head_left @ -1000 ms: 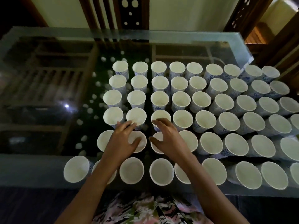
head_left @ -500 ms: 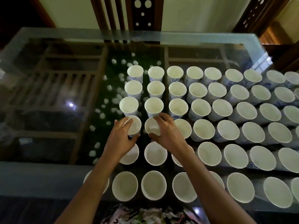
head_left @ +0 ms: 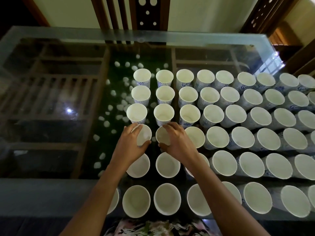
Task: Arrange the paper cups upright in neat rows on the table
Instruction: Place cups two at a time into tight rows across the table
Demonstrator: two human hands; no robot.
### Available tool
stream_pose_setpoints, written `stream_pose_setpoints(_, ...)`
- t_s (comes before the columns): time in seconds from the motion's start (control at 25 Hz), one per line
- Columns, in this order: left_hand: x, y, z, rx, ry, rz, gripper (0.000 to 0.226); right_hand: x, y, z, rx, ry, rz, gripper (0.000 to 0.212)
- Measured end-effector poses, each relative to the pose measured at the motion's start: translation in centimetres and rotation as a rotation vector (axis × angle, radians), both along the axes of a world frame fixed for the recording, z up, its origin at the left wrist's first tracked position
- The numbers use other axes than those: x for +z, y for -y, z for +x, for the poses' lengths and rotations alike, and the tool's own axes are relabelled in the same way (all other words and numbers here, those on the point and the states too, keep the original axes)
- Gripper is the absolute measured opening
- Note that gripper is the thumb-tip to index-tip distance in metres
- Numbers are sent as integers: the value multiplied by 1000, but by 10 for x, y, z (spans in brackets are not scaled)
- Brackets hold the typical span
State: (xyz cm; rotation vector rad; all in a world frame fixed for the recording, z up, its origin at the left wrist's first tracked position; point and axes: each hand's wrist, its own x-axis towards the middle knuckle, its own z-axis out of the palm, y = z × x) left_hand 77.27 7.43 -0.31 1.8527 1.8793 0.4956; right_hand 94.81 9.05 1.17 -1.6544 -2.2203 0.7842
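Observation:
Several white paper cups with blue patterns stand upright in rows on a glass table (head_left: 51,193), filling its middle and right. My left hand (head_left: 130,144) grips the rim of one cup (head_left: 144,135) in the leftmost column, fourth row from the back. My right hand (head_left: 177,142) grips the rim of the neighbouring cup (head_left: 162,136) just to its right. Both cups stand upright on the glass. My forearms reach over the two nearest rows and hide parts of several cups there.
The left part of the glass top bears no cups; a wooden frame (head_left: 51,79) and white pebbles (head_left: 119,103) show beneath it. A carved chair back (head_left: 146,12) stands behind the far edge. The nearest cup row (head_left: 136,200) sits close to the front edge.
Both hands moved forward from the fifth row to the fourth and closed on two adjacent cups there. The camera view shifted left and closer.

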Motion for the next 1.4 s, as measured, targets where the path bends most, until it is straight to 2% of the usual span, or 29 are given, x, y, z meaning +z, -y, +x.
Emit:
stream_pose_setpoints(0.44, 0, 5, 3, -3, -17, 13, 63, 3, 4, 7, 24, 9, 24, 70)
stream_pose_setpoints(0.64, 10, 7, 4, -7, -2, 71, 60, 13, 12, 9, -5, -48, 60, 68)
stream_pose_setpoints(0.92, 6, 62, 11, -26, -28, 76, 47, 11, 62, 18, 49, -27, -9, 64)
stream_pose_setpoints(1.12, 6, 77, 4, 80, -1, 26, 55, -1, 78, 16, 64, 17, 17, 63)
stream_pose_setpoints(1.4, 9, 81, 5, 98, -11, -54, 66, 2, 79, 12, 82, 36, 14, 63)
